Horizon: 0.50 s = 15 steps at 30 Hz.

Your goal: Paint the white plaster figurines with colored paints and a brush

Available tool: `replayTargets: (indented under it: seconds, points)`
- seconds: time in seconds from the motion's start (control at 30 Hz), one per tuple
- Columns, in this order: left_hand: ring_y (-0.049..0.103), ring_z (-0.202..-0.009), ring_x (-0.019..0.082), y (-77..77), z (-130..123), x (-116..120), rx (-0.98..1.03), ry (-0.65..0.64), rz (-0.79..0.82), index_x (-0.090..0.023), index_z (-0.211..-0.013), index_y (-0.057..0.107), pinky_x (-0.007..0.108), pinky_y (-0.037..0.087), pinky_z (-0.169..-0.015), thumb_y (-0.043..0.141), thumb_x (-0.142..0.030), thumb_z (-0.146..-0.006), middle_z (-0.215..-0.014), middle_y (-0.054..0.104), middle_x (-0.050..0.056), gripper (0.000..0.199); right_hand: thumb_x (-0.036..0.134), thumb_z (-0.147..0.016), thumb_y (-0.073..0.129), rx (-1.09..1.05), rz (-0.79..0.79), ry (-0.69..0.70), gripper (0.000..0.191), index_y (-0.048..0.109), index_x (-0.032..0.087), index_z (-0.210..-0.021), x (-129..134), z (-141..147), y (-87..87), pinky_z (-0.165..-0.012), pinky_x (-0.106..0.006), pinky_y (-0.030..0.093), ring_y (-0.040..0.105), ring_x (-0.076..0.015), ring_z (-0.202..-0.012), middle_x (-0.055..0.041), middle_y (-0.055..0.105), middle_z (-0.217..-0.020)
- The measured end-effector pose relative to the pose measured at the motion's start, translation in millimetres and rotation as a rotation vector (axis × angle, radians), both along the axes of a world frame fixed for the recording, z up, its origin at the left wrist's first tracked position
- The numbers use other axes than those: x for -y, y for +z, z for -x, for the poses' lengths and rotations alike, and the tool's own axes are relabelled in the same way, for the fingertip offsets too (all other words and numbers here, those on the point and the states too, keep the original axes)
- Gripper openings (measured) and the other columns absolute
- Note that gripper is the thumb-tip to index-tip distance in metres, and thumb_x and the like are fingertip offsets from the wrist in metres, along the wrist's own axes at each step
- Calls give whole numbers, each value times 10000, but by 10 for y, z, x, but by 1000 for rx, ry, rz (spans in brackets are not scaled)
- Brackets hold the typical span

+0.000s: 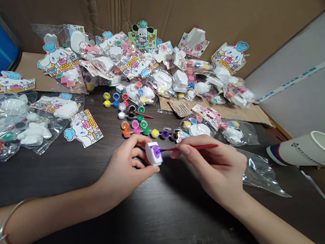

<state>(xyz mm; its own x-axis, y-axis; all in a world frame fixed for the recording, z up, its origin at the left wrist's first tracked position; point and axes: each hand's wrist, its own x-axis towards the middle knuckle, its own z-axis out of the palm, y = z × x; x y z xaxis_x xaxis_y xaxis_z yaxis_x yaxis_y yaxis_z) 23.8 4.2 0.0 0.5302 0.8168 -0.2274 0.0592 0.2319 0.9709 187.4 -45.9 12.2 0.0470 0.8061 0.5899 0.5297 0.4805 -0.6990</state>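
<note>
Dark tabletop (166,221) lies beneath the left hand (126,164), half-curled to grip a white piece (154,154), its purple-painted side apparently turned toward the paintbrush (170,149) that the right hand (218,164) pinches pen-like, likely for control.

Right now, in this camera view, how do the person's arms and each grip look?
The left arm wears a thin silvery bangle; the right arm shows nothing worn. No sleeves are in view. The left grip is ungloved, with a small yellow mark at the thumb tip; the right grip is also ungloved.
</note>
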Motion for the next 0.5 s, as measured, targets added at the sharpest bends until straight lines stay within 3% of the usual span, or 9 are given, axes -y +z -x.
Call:
replayTargets:
  seconds: [0.2, 0.4, 0.5]
  points:
    - [547, -691, 84, 12, 1, -2, -5, 0, 18, -205, -919, 514, 205, 441, -571, 659, -126, -622, -859, 563, -39, 339, 40, -835, 571, 25, -34, 12, 159, 611, 192, -813, 17, -8, 24, -581, -186, 520, 627, -82, -605, 14, 671, -681]
    - [556, -707, 88, 6, -8, -7, 8, 12, 20, -199, -922, 513, 203, 451, -554, 667, -135, -609, -926, 568, -21, 354, 26, -841, 523, 114, -68, 188, 152, 562, 173, -829, 37, -5, 22, -551, -235, 496, 600, -110, -593, -13, 624, -672]
    - [556, -699, 87, 2, -2, -2, 12, 13, 24, -198, -924, 515, 197, 451, -547, 668, -128, -608, -888, 570, -28, 358, 23, -844, 499, 109, -85, 198, 159, 551, 173, -853, 37, 3, 37, -548, -244, 487, 588, -117, -596, -17, 605, -676]
